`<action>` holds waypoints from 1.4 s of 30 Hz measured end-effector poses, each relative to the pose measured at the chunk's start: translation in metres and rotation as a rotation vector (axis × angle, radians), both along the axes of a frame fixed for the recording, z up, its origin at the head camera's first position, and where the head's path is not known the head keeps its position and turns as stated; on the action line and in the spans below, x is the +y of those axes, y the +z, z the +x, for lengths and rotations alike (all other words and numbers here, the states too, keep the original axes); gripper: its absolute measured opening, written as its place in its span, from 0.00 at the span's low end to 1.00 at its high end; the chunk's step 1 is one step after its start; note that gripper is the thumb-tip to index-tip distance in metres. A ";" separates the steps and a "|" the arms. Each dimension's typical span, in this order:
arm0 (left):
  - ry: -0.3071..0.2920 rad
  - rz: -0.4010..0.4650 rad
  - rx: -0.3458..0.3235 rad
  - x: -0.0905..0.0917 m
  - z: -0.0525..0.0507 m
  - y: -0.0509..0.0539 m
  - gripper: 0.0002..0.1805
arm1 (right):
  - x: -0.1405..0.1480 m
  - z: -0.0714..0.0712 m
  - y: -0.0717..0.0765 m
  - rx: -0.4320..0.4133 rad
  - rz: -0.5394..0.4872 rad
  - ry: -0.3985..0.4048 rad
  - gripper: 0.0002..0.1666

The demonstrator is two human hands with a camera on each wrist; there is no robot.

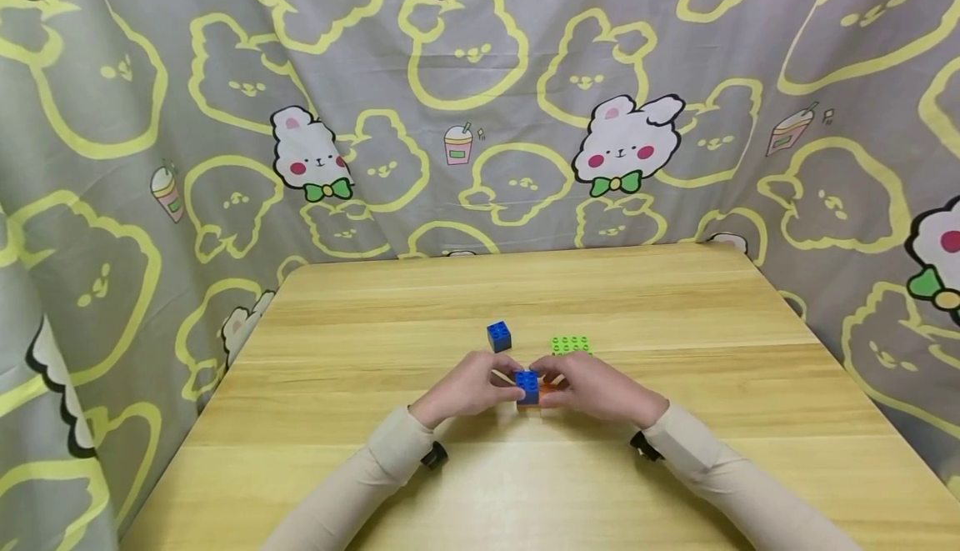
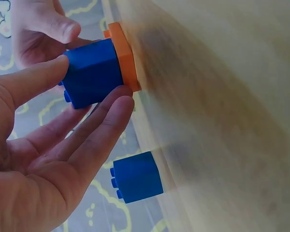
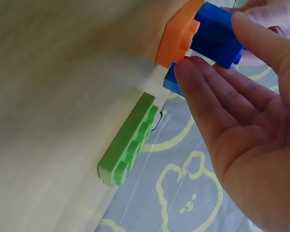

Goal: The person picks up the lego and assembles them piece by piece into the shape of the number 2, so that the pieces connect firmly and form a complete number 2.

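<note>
A blue brick (image 1: 527, 384) stands on an orange brick (image 1: 549, 391), covering its left part; orange studs show beside it in the right wrist view. My left hand (image 1: 468, 386) pinches the blue brick (image 2: 93, 72) between thumb and fingers, its fingertips close to the orange brick (image 2: 124, 58). From the other side, my right hand (image 1: 600, 388) has thumb and fingers round the orange brick (image 3: 174, 36), the thumb overlapping the blue brick (image 3: 216, 36) in the right wrist view. The exact contact of the right fingertips is partly hidden.
Behind my left hand, a second blue brick (image 1: 498, 336) stands on the wooden table (image 1: 360, 309). A flat green brick (image 1: 572, 344) lies just behind my right hand. A patterned curtain (image 1: 510, 117) hangs along the table's far edge.
</note>
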State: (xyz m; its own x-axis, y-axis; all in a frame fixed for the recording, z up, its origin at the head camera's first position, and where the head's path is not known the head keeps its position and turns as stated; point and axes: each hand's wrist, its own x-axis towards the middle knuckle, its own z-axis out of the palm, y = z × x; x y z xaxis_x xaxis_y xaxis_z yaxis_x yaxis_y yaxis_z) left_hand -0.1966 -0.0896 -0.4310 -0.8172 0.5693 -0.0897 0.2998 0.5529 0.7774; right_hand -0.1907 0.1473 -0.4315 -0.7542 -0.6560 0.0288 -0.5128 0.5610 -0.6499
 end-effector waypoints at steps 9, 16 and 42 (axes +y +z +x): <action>0.000 -0.006 0.003 -0.001 0.001 0.001 0.17 | 0.015 -0.012 0.009 0.120 0.010 -0.099 0.24; 0.006 -0.020 0.013 0.000 0.000 0.001 0.18 | 0.031 -0.024 0.010 0.167 -0.007 -0.165 0.22; 0.025 0.000 -0.002 0.000 0.000 0.000 0.17 | 0.058 -0.047 -0.011 0.112 0.125 -0.215 0.19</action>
State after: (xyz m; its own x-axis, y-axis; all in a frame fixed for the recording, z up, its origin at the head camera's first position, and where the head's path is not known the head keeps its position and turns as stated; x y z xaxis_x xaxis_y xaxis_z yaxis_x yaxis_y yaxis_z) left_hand -0.1966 -0.0891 -0.4315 -0.8310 0.5486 -0.0916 0.2841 0.5603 0.7780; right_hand -0.2380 0.2056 -0.4425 -0.8734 -0.4847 0.0486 -0.4378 0.7373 -0.5145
